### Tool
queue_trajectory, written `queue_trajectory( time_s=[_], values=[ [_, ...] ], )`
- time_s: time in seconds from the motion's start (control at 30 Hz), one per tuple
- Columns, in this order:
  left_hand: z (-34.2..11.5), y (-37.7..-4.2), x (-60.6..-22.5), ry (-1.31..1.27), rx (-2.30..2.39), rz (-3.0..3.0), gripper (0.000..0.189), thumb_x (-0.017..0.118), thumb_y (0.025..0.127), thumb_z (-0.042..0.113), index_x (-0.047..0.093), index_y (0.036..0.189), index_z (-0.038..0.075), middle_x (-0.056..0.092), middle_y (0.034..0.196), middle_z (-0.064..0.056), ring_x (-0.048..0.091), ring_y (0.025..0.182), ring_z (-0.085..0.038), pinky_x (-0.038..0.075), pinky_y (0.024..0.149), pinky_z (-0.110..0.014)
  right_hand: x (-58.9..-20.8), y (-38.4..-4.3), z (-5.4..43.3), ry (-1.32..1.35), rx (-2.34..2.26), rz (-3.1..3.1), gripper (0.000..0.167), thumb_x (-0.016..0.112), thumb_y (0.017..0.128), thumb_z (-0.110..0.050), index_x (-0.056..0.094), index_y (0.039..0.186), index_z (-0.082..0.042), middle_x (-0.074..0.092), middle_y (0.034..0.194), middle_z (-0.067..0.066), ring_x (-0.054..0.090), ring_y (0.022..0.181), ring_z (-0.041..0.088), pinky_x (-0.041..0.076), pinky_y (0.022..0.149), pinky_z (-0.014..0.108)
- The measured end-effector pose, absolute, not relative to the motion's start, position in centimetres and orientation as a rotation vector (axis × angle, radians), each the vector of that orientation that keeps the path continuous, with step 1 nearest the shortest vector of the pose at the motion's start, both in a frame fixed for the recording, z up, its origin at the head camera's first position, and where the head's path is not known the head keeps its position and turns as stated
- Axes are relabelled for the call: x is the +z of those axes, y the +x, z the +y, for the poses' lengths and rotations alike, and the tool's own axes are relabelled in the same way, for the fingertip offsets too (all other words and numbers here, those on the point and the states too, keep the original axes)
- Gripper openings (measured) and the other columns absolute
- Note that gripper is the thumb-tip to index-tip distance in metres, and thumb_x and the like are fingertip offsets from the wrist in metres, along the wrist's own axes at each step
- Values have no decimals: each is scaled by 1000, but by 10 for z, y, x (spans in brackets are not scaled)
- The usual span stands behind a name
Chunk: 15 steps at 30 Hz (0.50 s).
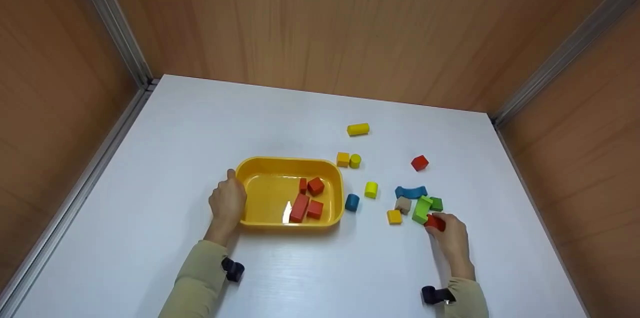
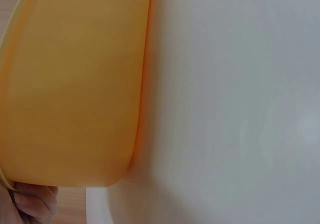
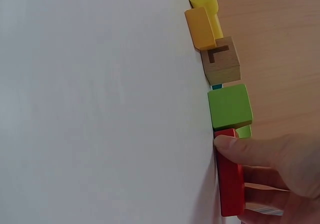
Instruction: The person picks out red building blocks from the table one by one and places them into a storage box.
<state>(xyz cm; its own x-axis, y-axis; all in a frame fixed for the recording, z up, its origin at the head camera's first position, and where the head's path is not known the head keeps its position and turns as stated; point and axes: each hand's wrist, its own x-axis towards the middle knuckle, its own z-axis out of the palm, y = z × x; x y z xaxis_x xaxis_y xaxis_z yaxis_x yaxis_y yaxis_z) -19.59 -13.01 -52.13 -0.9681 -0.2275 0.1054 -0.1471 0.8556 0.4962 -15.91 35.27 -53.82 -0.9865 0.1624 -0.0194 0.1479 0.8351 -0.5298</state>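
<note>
A yellow tray (image 1: 287, 225) stands on the white table with several red blocks (image 1: 299, 208) inside, mostly toward its right half. At the tray's left end, my left hand (image 1: 228, 201) grips the rim; curled fingers (image 2: 35, 201) show under the lip in the left wrist view. On the right, my right hand (image 1: 454, 238) holds a red block (image 3: 230, 176) between thumb and fingers, low at the tabletop. Right beside that block is a light green block (image 3: 230, 106), with a darker green block (image 1: 436, 204) just behind.
Near the right hand are a wooden cube (image 1: 403, 205), a blue curved block (image 1: 411, 192) and a yellow cube (image 1: 394, 217). A blue cylinder (image 1: 352, 202) lies by the tray. Another red block (image 1: 420, 163) sits farther back. Wooden panels (image 1: 310, 23) enclose the table.
</note>
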Motion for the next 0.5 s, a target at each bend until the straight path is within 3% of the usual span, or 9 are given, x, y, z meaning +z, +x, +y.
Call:
queue_trajectory(
  time_s=[0.5],
  values=[
    [-130, -198, -521, 347, -763, -2895, 24, 42, 89, 7, 42, 109, -6, 57, 70, -19, 53, 52, -26, 44, 46, -40, -510, -154, 339, -236, 800, -2931, 40, 67, 76, -5, 55, 112, 7, 53, 107, 26, 48, 98, 38, 37, 85, 50]
  ],
)
